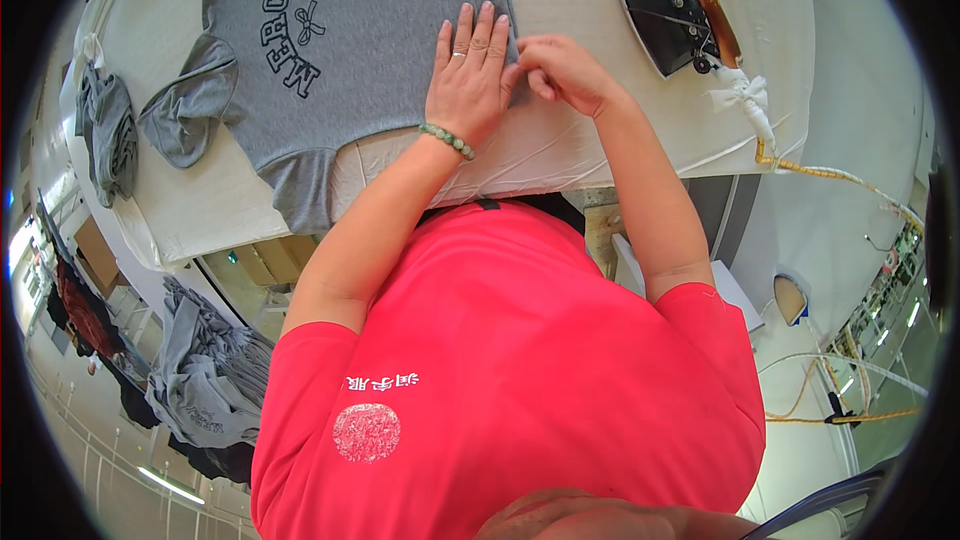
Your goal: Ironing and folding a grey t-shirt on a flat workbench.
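A grey shirt [375, 90] with dark lettering and a small bow print lies spread on the white padded ironing table [560, 140]. My left hand [472, 85] rests flat on it near its right edge, fingers stretched out and close together. A ring and a green bead bracelet are on that hand and wrist. Beside it, my right hand [570, 75] has its fingers curled, with the fingertips at the shirt's edge, seemingly pinching it. To the right of my hands an iron [665, 15] with a brown handle lies on the table.
A white-wrapped cord [755, 110] runs from the iron over the table's right edge. A folded grey garment [107, 135] lies at the table's left edge. Below left, several grey garments [205, 370] hang in a bunch. Hoses [850, 360] hang at the right.
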Motion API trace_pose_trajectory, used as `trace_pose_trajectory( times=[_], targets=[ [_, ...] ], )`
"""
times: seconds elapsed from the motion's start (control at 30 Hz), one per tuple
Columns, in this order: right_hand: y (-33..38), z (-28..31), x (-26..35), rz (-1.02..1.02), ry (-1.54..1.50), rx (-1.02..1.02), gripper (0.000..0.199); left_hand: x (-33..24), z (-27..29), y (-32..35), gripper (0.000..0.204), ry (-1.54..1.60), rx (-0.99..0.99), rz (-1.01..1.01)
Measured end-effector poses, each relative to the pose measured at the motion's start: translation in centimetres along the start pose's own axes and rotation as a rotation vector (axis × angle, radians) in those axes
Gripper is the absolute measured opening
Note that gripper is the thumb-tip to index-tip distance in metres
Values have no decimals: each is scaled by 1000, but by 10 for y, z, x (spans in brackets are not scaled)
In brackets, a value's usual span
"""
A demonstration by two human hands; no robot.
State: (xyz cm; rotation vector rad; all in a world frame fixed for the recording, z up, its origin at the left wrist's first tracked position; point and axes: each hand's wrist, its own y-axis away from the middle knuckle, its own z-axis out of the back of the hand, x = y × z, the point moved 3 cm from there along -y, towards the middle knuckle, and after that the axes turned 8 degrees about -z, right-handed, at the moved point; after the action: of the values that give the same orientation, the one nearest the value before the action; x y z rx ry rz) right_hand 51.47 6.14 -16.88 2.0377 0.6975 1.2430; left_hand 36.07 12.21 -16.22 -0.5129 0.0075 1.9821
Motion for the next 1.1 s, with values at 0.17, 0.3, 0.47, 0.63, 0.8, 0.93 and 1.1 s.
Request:
trace_pose_trajectory(
  times=[0.17,0.3,0.47,0.63,0.8,0.93,1.1],
  targets=[
    [-22,11,33,-31,-29,58,19,-2,2,-1,71,68,-7,33],
    [-31,15,66,34,115,-50,30,-2,-1,-1,73,-9,61,10],
    [-33,-12,98,806,419,-639,50,-4,1,-2,70,-34,88,-37],
    [-80,-24,119,879,1222,-788,67,-8,-11,6,62,12,101,-49],
    [-111,-7,124,821,1340,-995,68,-15,-5,6,52,53,-14,-119],
    [-120,-5,127,829,1309,-1072,68,-17,-5,9,48,94,-61,-129],
    [-75,-34,95,1220,1492,-988,52,-14,3,12,44,183,-98,-204]
  ],
)
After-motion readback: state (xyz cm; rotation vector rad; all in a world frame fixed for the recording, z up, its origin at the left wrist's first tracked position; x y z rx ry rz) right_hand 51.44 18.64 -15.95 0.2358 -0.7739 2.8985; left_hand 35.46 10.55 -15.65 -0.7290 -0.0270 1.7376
